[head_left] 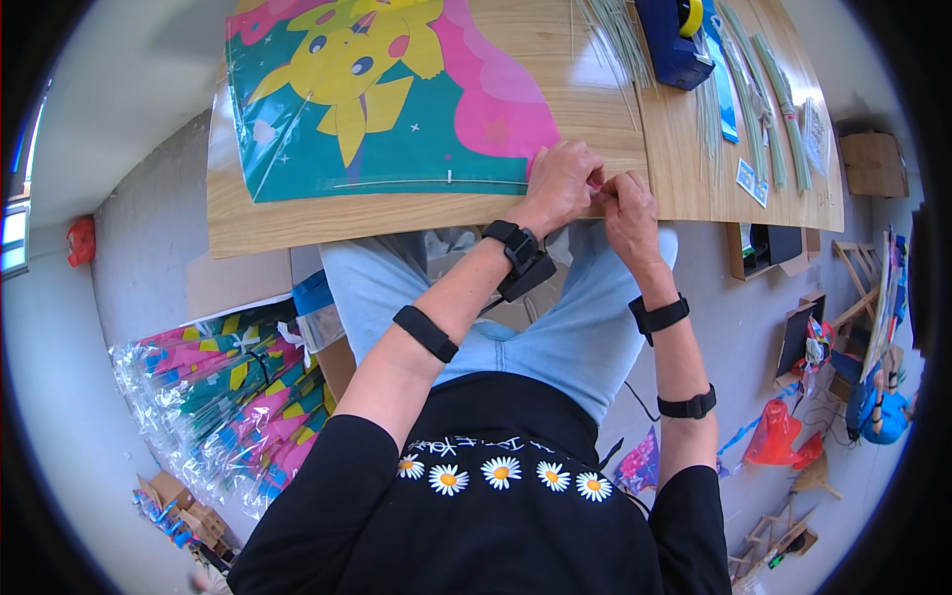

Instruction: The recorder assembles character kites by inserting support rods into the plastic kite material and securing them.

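Teal-and-pink sheet [392,109]: laid on wooden table [543,52], head view; near right corner hidden by left hand [563,183].
Right hand [632,208]: placed just beside left.
Fingertips: bunched narrow; whether anything is pinched cannot be told.
Sheet corner: apparently being worked; fine two-handed control probably needed next.

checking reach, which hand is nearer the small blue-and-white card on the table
Right. The right hand is left of the card, apart from it; the left hand is farther left, at the printed sheet's corner.
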Demonstrator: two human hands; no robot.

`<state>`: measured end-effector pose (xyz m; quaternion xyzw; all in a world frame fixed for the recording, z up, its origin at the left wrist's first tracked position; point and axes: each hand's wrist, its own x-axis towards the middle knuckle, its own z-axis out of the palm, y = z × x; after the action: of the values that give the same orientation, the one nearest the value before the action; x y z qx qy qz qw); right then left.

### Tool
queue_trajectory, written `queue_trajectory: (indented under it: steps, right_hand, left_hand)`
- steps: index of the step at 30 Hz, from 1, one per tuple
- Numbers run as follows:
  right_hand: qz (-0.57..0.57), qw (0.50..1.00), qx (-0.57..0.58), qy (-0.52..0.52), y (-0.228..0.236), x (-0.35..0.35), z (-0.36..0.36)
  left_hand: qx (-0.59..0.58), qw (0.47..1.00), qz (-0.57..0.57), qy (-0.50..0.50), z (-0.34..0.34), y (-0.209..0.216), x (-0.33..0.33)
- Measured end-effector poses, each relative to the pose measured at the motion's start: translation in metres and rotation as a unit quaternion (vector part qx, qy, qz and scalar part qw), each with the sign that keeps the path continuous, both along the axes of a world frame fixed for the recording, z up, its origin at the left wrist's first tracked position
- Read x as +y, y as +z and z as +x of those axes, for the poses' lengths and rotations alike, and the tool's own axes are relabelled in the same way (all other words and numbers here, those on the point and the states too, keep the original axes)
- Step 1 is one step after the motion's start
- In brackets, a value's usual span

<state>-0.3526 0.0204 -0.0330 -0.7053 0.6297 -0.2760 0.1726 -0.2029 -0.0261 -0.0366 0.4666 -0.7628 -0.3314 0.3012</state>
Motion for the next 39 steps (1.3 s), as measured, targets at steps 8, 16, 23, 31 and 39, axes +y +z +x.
queue_trajectory:
  steps: [8,16,23,31,39]
  right_hand:
    - [0.009,1.000,-0.012,-0.006,0.001,0.001,0.000]
    - [-0.004,1.000,-0.017,-0.002,0.001,0.001,0.000]
    - [0.005,0.999,-0.033,-0.012,0.003,0.002,-0.001]
    - [0.044,0.980,-0.174,-0.087,0.008,0.003,-0.010]
    - [-0.104,0.994,-0.022,0.012,0.016,0.014,0.003]
  left_hand:
    - [-0.004,1.000,0.005,0.007,-0.001,0.002,0.001]
    - [0.009,1.000,0.025,0.012,-0.001,-0.001,0.000]
    - [-0.003,1.000,0.003,0.011,-0.002,0.001,0.002]
    - [-0.005,1.000,-0.026,0.001,-0.002,-0.004,0.001]
    - [-0.005,1.000,-0.023,-0.001,-0.002,-0.005,0.000]
